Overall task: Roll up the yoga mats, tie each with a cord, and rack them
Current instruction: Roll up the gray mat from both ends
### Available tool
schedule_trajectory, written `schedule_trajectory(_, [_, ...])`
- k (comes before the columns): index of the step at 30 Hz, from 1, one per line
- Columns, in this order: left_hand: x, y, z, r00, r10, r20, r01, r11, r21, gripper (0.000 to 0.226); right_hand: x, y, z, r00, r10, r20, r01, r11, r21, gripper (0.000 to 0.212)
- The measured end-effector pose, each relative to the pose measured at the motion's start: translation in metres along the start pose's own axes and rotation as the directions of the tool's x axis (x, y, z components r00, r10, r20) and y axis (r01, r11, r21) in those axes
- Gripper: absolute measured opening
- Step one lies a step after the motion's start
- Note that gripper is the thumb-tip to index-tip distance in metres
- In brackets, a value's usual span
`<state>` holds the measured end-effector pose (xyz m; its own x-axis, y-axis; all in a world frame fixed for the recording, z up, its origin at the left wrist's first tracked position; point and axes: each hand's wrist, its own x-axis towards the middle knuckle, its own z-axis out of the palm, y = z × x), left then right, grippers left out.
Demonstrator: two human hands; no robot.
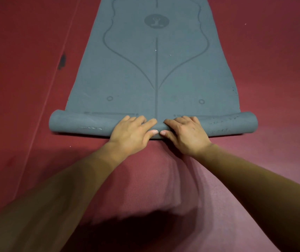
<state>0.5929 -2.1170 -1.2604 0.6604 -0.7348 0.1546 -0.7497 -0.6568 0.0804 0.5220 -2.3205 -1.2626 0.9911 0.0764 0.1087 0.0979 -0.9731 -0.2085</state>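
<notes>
Grey yoga mat [156, 70] lying lengthwise on the red floor [18, 88], near end turned into a slim roll [83, 124] straight ahead. Rolling step, barely begun by the look of it. Left hand [132, 131] and right hand [185, 133] side by side at mid-roll, fingers curled over the top, thumbs tucked against the near face. Next, probably: push forward evenly, keeping both ends square. Far end cut off; no cord or rack in view.

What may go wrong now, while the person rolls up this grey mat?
Both the left hand and the right hand grip the roll at its middle only, so its ends may lag and the grey mat may roll up crooked or loose. The red mat beneath is wrinkled and could drag along.
</notes>
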Motion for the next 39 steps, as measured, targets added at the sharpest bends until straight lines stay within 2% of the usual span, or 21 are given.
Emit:
schedule_trajectory(3, [-0.002,0.004,-0.007,0.998,0.002,0.058,-0.001,1.0,-0.03,0.05,-0.006,-0.003,-0.005,0.998,-0.002,0.055,0.003,1.0,-0.025,0.064])
schedule_trajectory(5, [-0.005,0.008,-0.014,0.991,-0.006,0.131,0.011,0.999,-0.043,0.045,-0.009,-0.004,-0.01,0.993,0.003,0.117,0.002,0.999,-0.046,0.07])
schedule_trajectory(9, [-0.006,0.011,-0.025,0.973,-0.035,0.227,0.059,0.993,-0.1,0.038,-0.013,-0.009,-0.015,0.978,0.01,0.208,-0.001,0.999,-0.046,0.064])
schedule_trajectory(11, [-0.006,0.011,-0.027,0.965,-0.049,0.257,0.085,0.988,-0.129,0.036,-0.017,-0.011,-0.014,0.984,0.032,0.176,-0.03,0.999,-0.015,0.062])
schedule_trajectory(14, [0.001,0.007,-0.031,0.941,-0.09,0.327,0.153,0.973,-0.173,0.034,-0.027,-0.016,-0.006,0.999,0.05,-0.001,-0.05,0.997,0.057,0.054])
schedule_trajectory(16, [0.006,0.004,-0.033,0.907,-0.095,0.409,0.202,0.953,-0.227,0.033,-0.031,-0.017,-0.003,0.998,0.037,-0.058,-0.035,0.999,0.034,0.049])
schedule_trajectory(19, [0.005,0.003,-0.032,0.861,-0.054,0.506,0.228,0.93,-0.289,0.028,-0.032,-0.019,-0.006,0.998,0.03,0.058,-0.029,1.0,-0.011,0.054])
schedule_trajectory(21, [0.0,0.007,-0.03,0.853,-0.062,0.518,0.232,0.934,-0.27,0.031,-0.033,-0.019,-0.006,0.992,0.035,0.119,-0.032,0.999,-0.024,0.058])
schedule_trajectory(27, [-0.013,0.016,-0.02,0.906,-0.077,0.416,0.137,0.984,-0.115,0.042,-0.031,-0.021,-0.008,0.984,0.061,0.17,-0.052,0.997,-0.054,0.068])
schedule_trajectory(30, [-0.025,0.021,-0.011,0.975,-0.092,0.201,0.089,0.996,0.022,0.055,-0.026,-0.022,-0.013,0.974,0.064,0.218,-0.053,0.997,-0.056,0.072])
schedule_trajectory(32, [-0.036,0.023,-0.004,1.0,-0.017,0.012,0.016,0.999,0.039,0.055,-0.023,-0.022,-0.015,0.966,0.081,0.244,-0.072,0.996,-0.046,0.06])
schedule_trajectory(34, [-0.044,0.021,0.004,0.995,0.034,-0.096,-0.034,0.999,0.008,0.052,-0.02,-0.021,-0.016,0.959,0.092,0.267,-0.085,0.996,-0.039,0.048])
schedule_trajectory(37, [-0.043,0.017,0.006,0.993,0.023,-0.113,-0.029,0.999,-0.045,0.049,-0.02,-0.021,-0.014,0.963,0.082,0.256,-0.072,0.996,-0.048,0.048])
schedule_trajectory(39, [-0.039,0.017,0.005,0.995,0.019,-0.099,-0.024,0.999,-0.045,0.047,-0.024,-0.02,-0.009,0.984,0.074,0.162,-0.074,0.997,-0.001,0.052])
